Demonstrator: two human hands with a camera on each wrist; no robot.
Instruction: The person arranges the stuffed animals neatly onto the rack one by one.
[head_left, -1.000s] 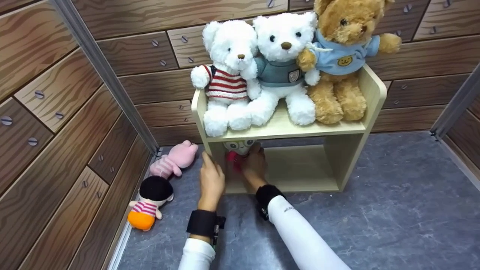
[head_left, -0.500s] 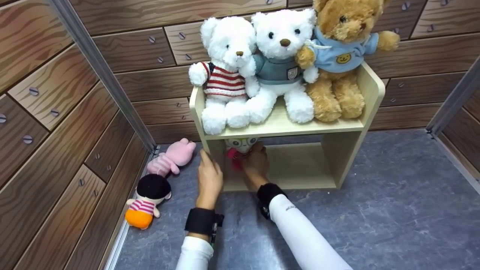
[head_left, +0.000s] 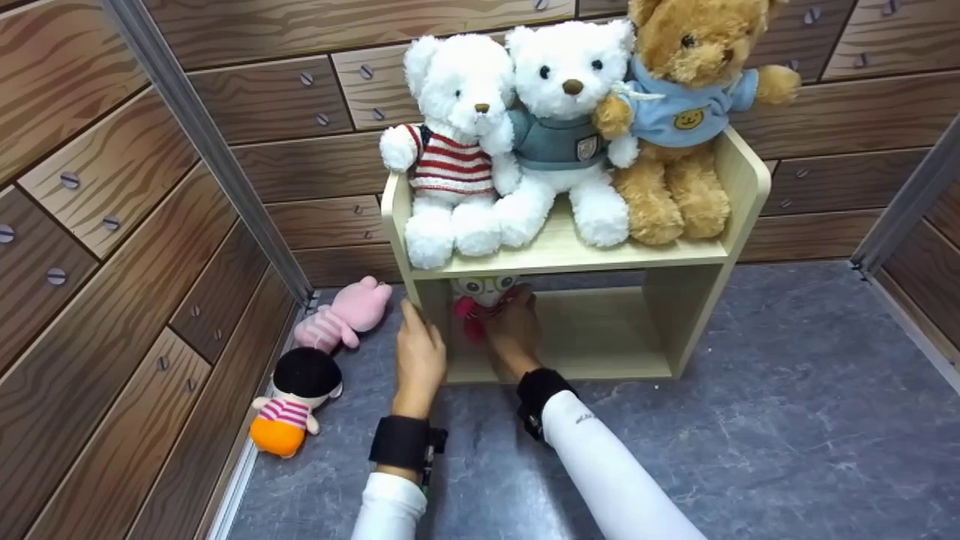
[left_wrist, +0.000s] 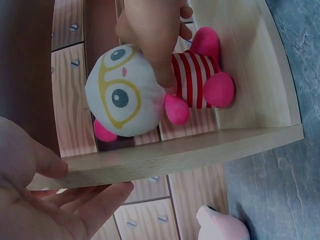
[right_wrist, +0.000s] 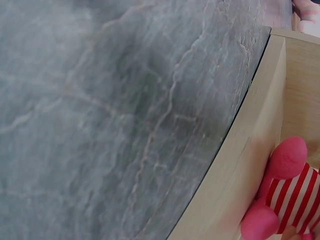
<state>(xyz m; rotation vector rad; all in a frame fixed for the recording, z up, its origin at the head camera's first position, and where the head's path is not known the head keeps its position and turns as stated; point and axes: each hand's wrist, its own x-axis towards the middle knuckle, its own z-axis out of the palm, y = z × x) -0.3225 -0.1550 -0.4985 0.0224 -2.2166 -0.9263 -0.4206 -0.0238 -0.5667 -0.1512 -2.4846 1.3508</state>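
Observation:
A plush doll with a white head, yellow glasses, pink limbs and a red-and-white striped body stands in the lower compartment of the small wooden shelf, near its left side. My right hand reaches in and holds the doll around its upper body; in the left wrist view the thumb lies at its neck, other fingers partly hidden. The doll's striped body shows at the right wrist view's corner. My left hand grips the shelf's left side panel, thumb inside and fingers outside.
Two white teddy bears and a brown one sit on the shelf top. Left on the floor lie a pink plush and a black-haired doll. Wood-patterned walls stand behind and beside.
The head view has shifted slightly. Inside the compartment, my right hand and the doll have moved a little to the right; my left hand keeps its hold on the side panel.

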